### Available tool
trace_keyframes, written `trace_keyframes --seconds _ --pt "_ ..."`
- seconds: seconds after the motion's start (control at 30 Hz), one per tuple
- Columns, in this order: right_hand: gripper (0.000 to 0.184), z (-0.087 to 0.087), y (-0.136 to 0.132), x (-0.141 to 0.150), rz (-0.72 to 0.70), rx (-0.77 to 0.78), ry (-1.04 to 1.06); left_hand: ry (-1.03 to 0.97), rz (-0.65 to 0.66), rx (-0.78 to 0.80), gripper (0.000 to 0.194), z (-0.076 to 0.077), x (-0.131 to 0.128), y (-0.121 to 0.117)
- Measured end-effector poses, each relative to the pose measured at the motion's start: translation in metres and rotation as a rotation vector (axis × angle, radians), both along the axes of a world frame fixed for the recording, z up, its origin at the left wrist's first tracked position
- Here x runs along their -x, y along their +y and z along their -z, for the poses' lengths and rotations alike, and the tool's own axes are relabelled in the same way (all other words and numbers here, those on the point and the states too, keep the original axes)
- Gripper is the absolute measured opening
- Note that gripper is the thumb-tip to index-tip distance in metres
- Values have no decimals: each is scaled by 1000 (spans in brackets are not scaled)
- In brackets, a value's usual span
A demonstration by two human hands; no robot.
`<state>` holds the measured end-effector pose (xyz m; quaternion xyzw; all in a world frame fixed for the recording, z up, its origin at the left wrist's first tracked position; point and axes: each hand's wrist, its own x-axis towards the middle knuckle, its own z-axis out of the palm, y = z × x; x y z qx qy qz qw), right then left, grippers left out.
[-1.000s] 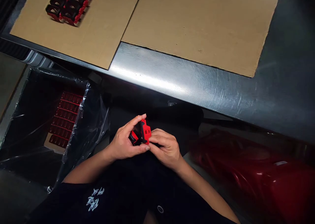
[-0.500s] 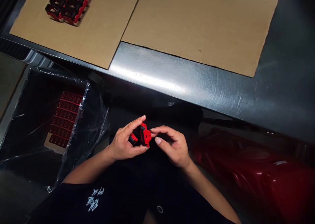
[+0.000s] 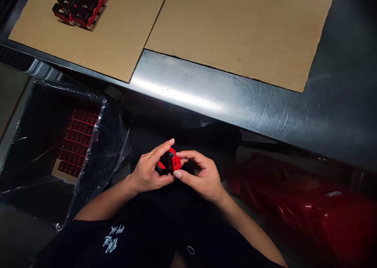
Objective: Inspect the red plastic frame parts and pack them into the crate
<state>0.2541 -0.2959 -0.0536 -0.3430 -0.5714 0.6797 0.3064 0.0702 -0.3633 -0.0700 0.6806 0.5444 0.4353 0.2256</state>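
A small red and black plastic part (image 3: pixel 170 162) is held over my lap, below the table's front edge. My left hand (image 3: pixel 149 170) is curled round its left side, thumb below and fingers over the top. My right hand (image 3: pixel 200 174) pinches the part's right end with thumb and forefinger. Both hands are closed on the same part. Much of the part is hidden by my fingers.
A steel table (image 3: pixel 235 99) carries two cardboard sheets (image 3: pixel 235 28); several finished red and black parts (image 3: pixel 79 3) stand in rows at the far left. A plastic-lined box (image 3: pixel 44 142) with red parts (image 3: pixel 76 138) sits at my left, a red bag (image 3: pixel 309 209) at my right.
My right hand let go of the part and drew slightly right half a second ago, then came back and pinched the part's right end again. My left hand kept its hold.
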Motion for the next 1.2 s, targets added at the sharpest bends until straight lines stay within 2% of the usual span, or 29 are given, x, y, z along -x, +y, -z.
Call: trace_keyframes --seconds 0.13,0.27,0.47,0.67,0.77,0.97,1.2 --pt "34 0 -3 2 23 -71 -92 111 -13 -92 87 1 -1 0" --pt "32 1 -5 4 17 -60 -65 201 -29 -146 94 2 0 -1" --pt "35 1 -2 4 20 -187 -19 200 -38 -201 103 8 0 -2" --pt "33 -2 2 3 -6 -191 -16 212 -57 -194 103 14 1 -5" --pt "34 2 2 1 -8 -89 12 239 -62 -214 104 12 1 -4" --pt "32 16 -1 -2 -31 274 160 205 -16 -259 106 6 1 0" --pt "37 22 1 0 -123 521 223 41 72 -159 103 -2 -1 0"
